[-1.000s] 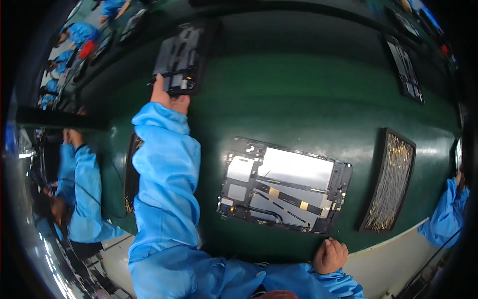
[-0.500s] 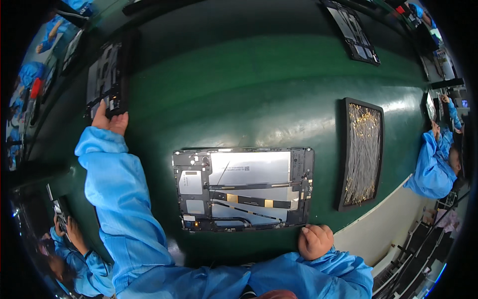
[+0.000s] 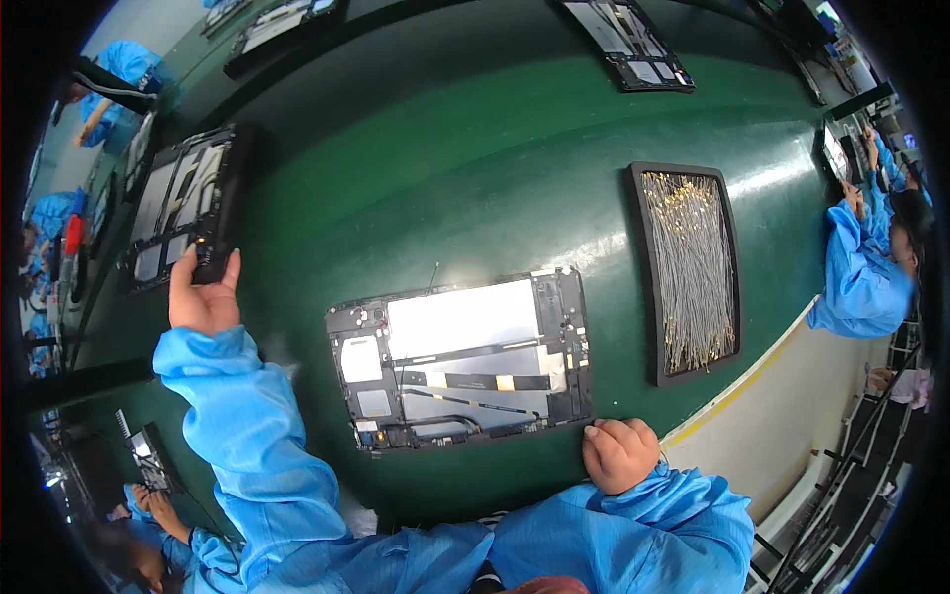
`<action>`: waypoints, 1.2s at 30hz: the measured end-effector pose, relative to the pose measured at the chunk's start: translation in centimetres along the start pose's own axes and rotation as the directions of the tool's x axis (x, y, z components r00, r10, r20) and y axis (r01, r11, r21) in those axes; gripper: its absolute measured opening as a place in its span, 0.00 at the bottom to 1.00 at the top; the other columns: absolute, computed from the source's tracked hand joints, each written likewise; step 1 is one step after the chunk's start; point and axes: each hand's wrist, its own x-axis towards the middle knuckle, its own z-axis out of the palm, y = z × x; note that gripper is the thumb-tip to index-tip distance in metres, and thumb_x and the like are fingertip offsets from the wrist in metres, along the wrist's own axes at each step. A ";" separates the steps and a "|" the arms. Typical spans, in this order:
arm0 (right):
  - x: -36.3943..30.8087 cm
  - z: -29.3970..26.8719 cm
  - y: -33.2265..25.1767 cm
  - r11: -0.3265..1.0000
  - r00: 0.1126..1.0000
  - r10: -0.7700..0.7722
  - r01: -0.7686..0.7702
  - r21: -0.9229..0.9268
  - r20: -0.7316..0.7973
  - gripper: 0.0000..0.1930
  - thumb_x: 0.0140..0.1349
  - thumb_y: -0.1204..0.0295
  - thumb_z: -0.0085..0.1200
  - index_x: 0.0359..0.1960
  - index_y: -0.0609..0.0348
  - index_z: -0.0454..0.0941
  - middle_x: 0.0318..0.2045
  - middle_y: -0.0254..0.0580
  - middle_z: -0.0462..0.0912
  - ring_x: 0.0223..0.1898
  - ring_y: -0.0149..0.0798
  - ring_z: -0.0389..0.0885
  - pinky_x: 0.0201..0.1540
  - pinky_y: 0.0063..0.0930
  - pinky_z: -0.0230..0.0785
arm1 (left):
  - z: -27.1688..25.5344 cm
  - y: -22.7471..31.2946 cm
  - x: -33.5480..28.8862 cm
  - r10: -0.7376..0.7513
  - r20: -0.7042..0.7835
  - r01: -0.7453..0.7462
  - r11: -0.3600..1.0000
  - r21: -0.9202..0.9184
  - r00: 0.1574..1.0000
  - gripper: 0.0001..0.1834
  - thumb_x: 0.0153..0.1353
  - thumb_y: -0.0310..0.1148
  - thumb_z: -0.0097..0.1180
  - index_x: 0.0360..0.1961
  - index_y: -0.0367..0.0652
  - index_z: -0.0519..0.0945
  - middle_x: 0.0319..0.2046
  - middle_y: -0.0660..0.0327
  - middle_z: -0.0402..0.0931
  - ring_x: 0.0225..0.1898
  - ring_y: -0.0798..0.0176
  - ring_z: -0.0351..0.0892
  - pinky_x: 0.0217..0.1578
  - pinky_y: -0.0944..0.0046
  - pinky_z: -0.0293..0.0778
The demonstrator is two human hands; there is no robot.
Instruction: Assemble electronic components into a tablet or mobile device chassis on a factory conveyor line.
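Observation:
An opened tablet (image 3: pixel 470 356) lies on the green table in front of me, its silver battery plates, black flat cables and dark frame bared. At the far left, my left hand (image 3: pixel 205 297) grips the near edge of a second opened tablet (image 3: pixel 183 203), thumb and fingers closed on its corner. My right hand (image 3: pixel 620 455) is curled into a fist at the near right corner of the middle tablet; whether anything is inside the fingers is hidden.
A black tray (image 3: pixel 655 297) of thin grey cables with gold ends stands to the right. Another opened tablet (image 3: pixel 628 45) lies at the far side. Co-workers in blue sleeves sit at the left and right, one sleeve (image 3: pixel 859 282) near the table's right edge.
My left hand has drawn the left tablet nearer to me. The whole view has shifted a little; the middle tablet and my right hand keep their places on the table.

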 end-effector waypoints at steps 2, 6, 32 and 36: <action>-0.3 -0.1 0.1 1.000 1.000 0.002 -0.002 0.001 -0.013 0.13 0.32 0.76 0.57 0.25 0.51 0.72 0.24 0.32 0.74 0.19 0.34 0.68 0.20 0.22 0.61 | 2.7 -0.7 -4.1 0.208 0.091 -0.220 0.963 0.154 0.974 0.09 0.49 0.25 0.46 0.32 0.34 0.67 0.33 0.53 0.70 0.36 0.56 0.70 0.40 0.50 0.69; -0.3 -0.1 0.5 1.000 0.999 -0.003 0.004 0.028 -0.050 0.14 0.32 0.76 0.57 0.26 0.50 0.73 0.25 0.32 0.74 0.19 0.34 0.67 0.20 0.22 0.61 | 7.6 -3.2 -13.1 0.057 0.377 -0.141 0.969 0.201 0.925 0.12 0.49 0.25 0.45 0.37 0.37 0.65 0.34 0.55 0.70 0.38 0.57 0.71 0.39 0.48 0.68; -1.1 -5.8 9.8 0.909 0.908 0.416 -0.416 -0.006 0.044 0.11 0.48 0.70 0.51 0.32 0.62 0.73 0.24 0.48 0.74 0.26 0.48 0.72 0.27 0.35 0.64 | 6.3 -12.4 -24.8 -0.514 0.250 0.175 0.642 0.747 0.821 0.25 0.55 0.37 0.44 0.50 0.33 0.58 0.42 0.51 0.63 0.39 0.62 0.66 0.41 0.64 0.66; -0.6 -5.7 9.9 0.749 0.788 0.604 -0.612 0.255 0.117 0.10 0.50 0.69 0.49 0.31 0.63 0.73 0.26 0.51 0.75 0.28 0.49 0.72 0.30 0.32 0.65 | 4.6 -11.6 -25.0 -0.478 0.238 0.184 0.680 0.709 0.846 0.23 0.55 0.35 0.44 0.49 0.33 0.60 0.41 0.54 0.65 0.39 0.65 0.67 0.42 0.67 0.66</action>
